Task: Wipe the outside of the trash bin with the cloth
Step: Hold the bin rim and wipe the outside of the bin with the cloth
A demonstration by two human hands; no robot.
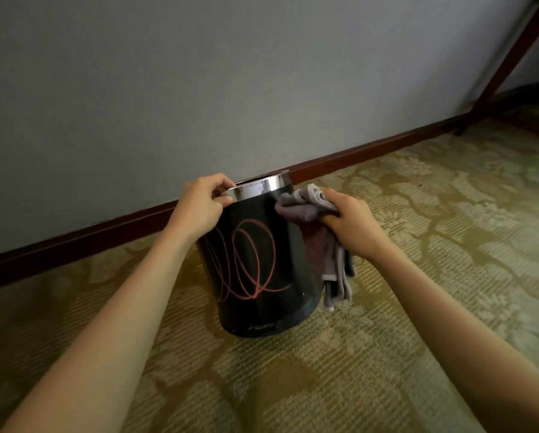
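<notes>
Nearest to the camera, two bare forearms enter from the lower corners and reach forward over a patterned carpet (418, 245) in olive and beige tones.

Between the arms stands the trash bin (262, 270), a round black one that rests with its base on the carpet. It looks slightly tilted, though the wide-angle view makes this hard to judge. On its front side there are red scribbled loops (249, 260) (they look like thin drawn lines). The bottom edge of the bin shows some pale scuffs. Around the top runs a shiny metal rim (259, 185).

The left hand (199, 204) grasps the bin at this metal rim: the fingers curl over the top edge and the thumb presses on the outside just below it.

The right hand (349, 220) is clenched around a greyish-purple cloth (305, 204). The bunched upper part of the cloth touches the upper right side of the bin, just under the rim. The rest of the cloth hangs down from the hand beside the bin wall, and its lower end is near the carpet.

Behind the bin, a dark reddish-brown baseboard (355, 154) runs along the foot of a plain grey wall (199, 73). The bin is near this wall. At the far right, a wooden frame (512, 51) of the same brown colour rises diagonally from the floor.
</notes>
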